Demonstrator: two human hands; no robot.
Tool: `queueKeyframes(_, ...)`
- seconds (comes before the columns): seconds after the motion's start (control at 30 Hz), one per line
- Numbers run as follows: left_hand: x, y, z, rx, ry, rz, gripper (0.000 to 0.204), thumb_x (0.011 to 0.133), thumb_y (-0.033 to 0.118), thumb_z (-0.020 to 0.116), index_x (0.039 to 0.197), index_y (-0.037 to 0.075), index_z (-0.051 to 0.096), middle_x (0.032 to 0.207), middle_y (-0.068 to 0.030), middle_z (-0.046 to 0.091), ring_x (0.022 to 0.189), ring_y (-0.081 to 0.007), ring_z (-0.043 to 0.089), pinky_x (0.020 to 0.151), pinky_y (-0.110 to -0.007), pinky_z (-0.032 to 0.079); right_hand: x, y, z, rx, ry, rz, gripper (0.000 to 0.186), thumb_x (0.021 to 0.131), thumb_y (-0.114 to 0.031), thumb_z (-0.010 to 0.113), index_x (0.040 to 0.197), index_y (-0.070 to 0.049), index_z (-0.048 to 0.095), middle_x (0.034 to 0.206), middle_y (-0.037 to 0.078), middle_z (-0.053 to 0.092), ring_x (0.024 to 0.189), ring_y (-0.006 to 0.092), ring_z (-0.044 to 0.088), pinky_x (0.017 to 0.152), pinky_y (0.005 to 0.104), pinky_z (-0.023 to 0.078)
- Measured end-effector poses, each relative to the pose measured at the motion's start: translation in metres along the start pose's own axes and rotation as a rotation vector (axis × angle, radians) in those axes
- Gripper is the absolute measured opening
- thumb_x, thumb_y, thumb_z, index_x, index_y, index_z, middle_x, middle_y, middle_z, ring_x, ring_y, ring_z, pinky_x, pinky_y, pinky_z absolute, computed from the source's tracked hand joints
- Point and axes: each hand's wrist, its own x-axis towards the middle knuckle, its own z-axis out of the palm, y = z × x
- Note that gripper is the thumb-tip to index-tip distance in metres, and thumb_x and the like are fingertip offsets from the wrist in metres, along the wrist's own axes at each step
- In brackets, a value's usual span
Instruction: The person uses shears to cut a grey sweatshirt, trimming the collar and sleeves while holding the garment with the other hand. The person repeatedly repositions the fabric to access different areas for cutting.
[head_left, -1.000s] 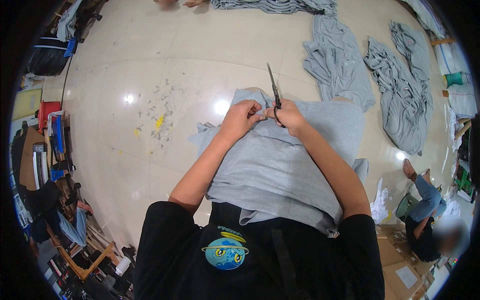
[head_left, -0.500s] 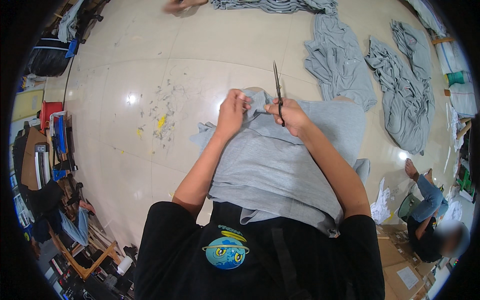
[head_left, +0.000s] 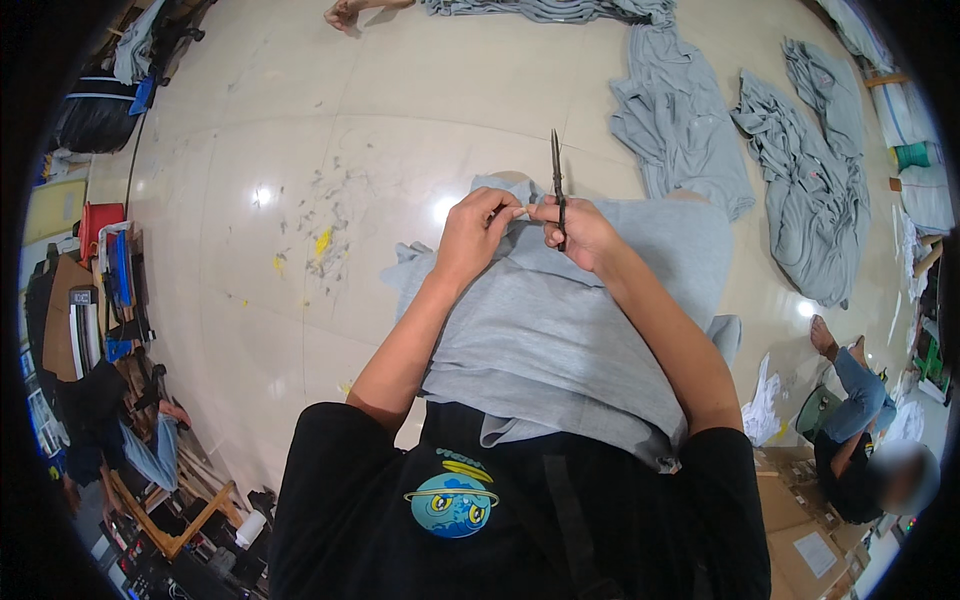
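Note:
Across my lap lies a grey knit garment (head_left: 540,310), its folds running up to my hands. My right hand (head_left: 588,235) grips a pair of dark scissors (head_left: 557,165), blades pointing away from me, with the thumb and forefinger stretched toward the left. Meeting those fingertips, my left hand (head_left: 470,235) is closed in a pinch just over the garment's far edge. Whatever is between the left fingertips is too small to make out.
Grey garments (head_left: 680,120) lie on the tiled floor, with more heaped at the right (head_left: 815,200). Fabric scraps and yellow bits (head_left: 322,243) litter the floor at left. A person (head_left: 850,430) sits at right by cardboard boxes (head_left: 800,540). Someone's foot (head_left: 345,14) shows at the top.
My left hand has moved right and its fingers have closed at the right fingertips. The scissors have shifted slightly toward me. The foot at the top has come further into view.

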Motion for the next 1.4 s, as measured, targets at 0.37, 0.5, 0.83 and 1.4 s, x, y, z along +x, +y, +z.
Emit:
queueKeyframes(0.37,0.029,-0.149,-0.086,-0.544,0.755,-0.373,0.032,0.118,0.029,0.054,0.124,-0.001,0.062,0.107,-0.0146,0.076,0.097,-0.0230,0.075,0.084,-0.038,0.059,0.000,0.002,0.001,-0.064,0.054,-0.029,0.043,0.096,-0.012,0.087,0.120,-0.003,0.053,0.088,0.003,0.061,0.058,0.0090,0.048,0.054,0.0267,0.038)
queueKeyframes(0.5,0.033,-0.195,-0.124,0.026,0.845,-0.326,0.041,0.113,0.026,0.064,0.141,-0.004,0.060,0.130,-0.0206,0.072,0.119,-0.0303,0.069,0.104,-0.040,0.054,0.000,0.000,0.010,-0.173,0.006,-0.098,0.054,0.094,-0.013,0.086,0.131,0.008,0.052,0.087,0.004,0.061,0.060,0.0099,0.050,0.054,0.0279,0.038)
queueKeyframes(0.83,-0.010,-0.028,-0.032,-0.247,-0.148,-0.237,0.018,0.101,0.011,0.078,0.113,-0.002,0.079,0.081,0.0029,0.068,0.074,-0.0070,0.054,0.067,-0.027,0.046,-0.034,-0.027,0.042,-0.453,0.010,-0.230,0.037,0.101,-0.013,0.081,0.121,0.000,0.053,0.106,0.011,0.079,0.072,0.0087,0.061,0.062,0.0245,0.049)
queueKeyframes(1.4,-0.025,-0.024,-0.062,-0.519,-0.037,-0.305,0.013,0.093,-0.006,0.077,0.093,0.004,0.069,0.086,0.0043,0.069,0.077,-0.0028,0.057,0.069,-0.023,0.046,-0.036,-0.044,-0.082,-1.167,0.361,-0.401,0.061,0.078,-0.045,0.099,0.105,-0.001,0.066,0.096,0.017,0.078,0.092,0.0327,0.076,0.080,0.0434,0.057)
